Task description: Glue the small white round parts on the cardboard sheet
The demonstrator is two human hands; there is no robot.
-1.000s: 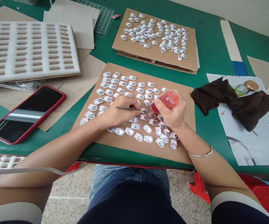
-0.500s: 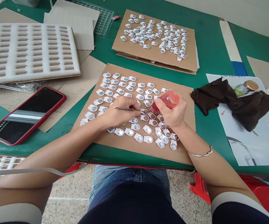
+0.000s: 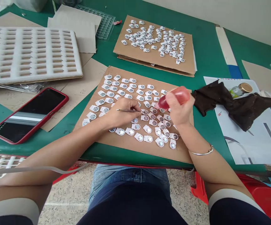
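My left hand (image 3: 124,113) is closed on thin metal tweezers (image 3: 128,110), resting low over a cardboard sheet (image 3: 126,147). The tips reach toward one of the small round pieces on white tabs (image 3: 144,111); whether they touch it is too small to tell. My right hand (image 3: 181,109) is wrapped round a soft squeeze bottle (image 3: 179,95) of red liquid. Its nozzle points down and left, just above the pieces. Many such pieces lie in loose rows on the sheet. Those at the right end, near the bottle, look reddish.
Behind lies a cardboard stack (image 3: 154,57) covered with similar pieces. A red-cased phone (image 3: 29,114) and a white foam tray (image 3: 32,56) are on the left. To the right, a dark cloth (image 3: 243,109) and a small glass jar (image 3: 240,89) rest on white paper (image 3: 234,147).
My right hand has moved right with the squeeze bottle, which now tilts more toward horizontal. My left hand stays nearly in place with the tweezers. The view has shifted slightly.
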